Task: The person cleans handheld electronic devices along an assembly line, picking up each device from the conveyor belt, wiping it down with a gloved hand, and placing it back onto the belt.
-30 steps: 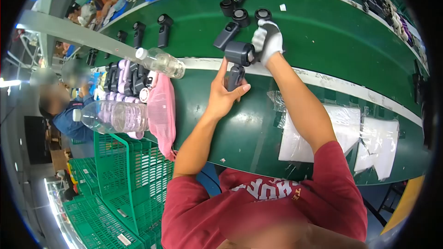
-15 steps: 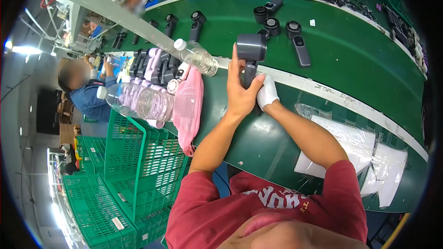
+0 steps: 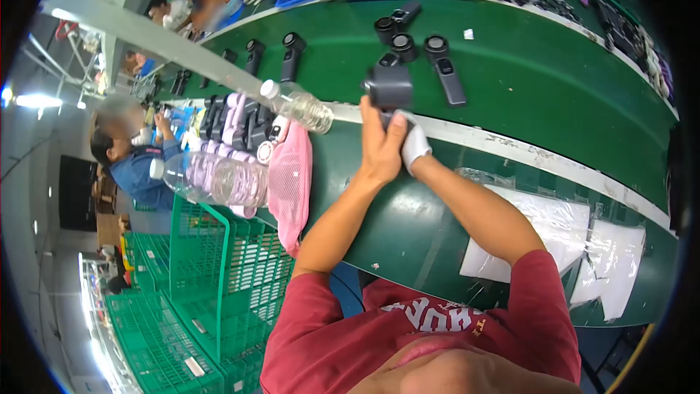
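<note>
Head view: a dark handheld fan (image 3: 391, 86) is grasped by the bare left hand (image 3: 380, 147) over the far edge of the table (image 3: 408, 230); the gloved right hand (image 3: 416, 146) is placed against it, its fingers hidden, its grip indeterminable

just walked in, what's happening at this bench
A person holds up a dark grey handheld device by its handle over the near edge of the green work surface. The bare left hand grips it, and the gloved right hand is close beside, its fingers mostly hidden. Similar devices lie beyond, one of them off to the right. To the left are a pink mesh bag and two clear bottles, and a co-worker in blue sits further along.
</note>
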